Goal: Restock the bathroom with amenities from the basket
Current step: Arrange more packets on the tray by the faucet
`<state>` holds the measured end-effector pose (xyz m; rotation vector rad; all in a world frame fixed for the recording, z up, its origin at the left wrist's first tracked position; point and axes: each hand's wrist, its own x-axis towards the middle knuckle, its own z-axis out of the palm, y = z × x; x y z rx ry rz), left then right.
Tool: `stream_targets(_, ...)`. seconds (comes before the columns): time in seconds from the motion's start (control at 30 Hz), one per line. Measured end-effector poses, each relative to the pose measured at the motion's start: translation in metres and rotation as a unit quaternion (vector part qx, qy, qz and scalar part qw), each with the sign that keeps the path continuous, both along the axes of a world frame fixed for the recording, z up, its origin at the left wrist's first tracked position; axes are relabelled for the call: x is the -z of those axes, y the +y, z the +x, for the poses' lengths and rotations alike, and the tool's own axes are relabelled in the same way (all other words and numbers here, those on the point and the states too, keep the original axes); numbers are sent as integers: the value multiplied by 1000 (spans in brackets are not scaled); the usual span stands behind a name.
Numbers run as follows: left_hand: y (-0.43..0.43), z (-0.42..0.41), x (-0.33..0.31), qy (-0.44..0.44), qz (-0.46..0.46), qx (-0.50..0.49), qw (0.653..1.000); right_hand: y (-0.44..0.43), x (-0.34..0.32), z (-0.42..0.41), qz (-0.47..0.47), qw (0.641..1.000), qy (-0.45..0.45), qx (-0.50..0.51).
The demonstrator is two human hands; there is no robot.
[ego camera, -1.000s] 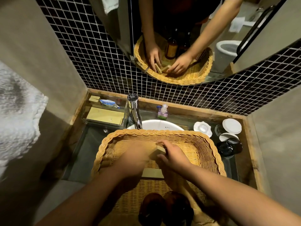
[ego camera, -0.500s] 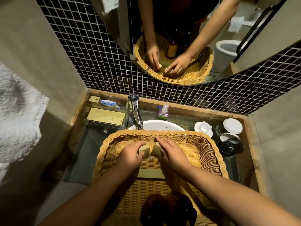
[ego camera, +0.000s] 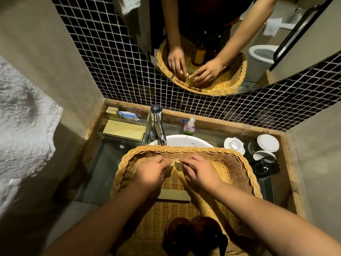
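Observation:
A woven wicker basket [ego camera: 245, 174] rests over the white sink [ego camera: 184, 140]. Inside it, my left hand [ego camera: 151, 174] grips a small tan box [ego camera: 168, 169] and my right hand [ego camera: 199, 172] grips another small tan box [ego camera: 179, 166]; the two boxes sit side by side, almost touching. A longer flat tan box [ego camera: 173, 194] lies on the basket floor below my wrists. Two dark brown bottles [ego camera: 195, 235] stand at the basket's near end.
A clear tray [ego camera: 127, 130] at the back left holds tan boxes and a blue packet. The chrome tap [ego camera: 158, 124], a small pump bottle [ego camera: 189, 126], white lids [ego camera: 267, 143] and a black cup [ego camera: 265, 167] crowd the counter. A towel [ego camera: 24, 130] hangs left.
A second ago my hands overlapped on one small box; they have drawn apart, each with its own small box, and moved slightly toward the basket's far rim.

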<state>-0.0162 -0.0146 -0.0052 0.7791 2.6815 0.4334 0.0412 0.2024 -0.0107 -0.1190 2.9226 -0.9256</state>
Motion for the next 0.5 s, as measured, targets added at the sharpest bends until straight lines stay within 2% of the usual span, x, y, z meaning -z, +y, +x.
stream_targets(0.07, 3, -1, -11, 17, -16, 35, 999, -1, -6, 0, -1, 1000, 17, -5)
stream_targets(0.13, 4, -1, -26, 43, 8, 38, 998, -2, -16, -2, -9, 999, 31, -2)
stream_targets(0.3, -12, -24, -63, 76, 88, -41, 992, -12, -52, -27, -43, 997, 62, 34)
stream_targets(0.5, -36, -69, -100, 125, 108, -106, 981, -36, -93, -81, -52, 993, 106, 28)
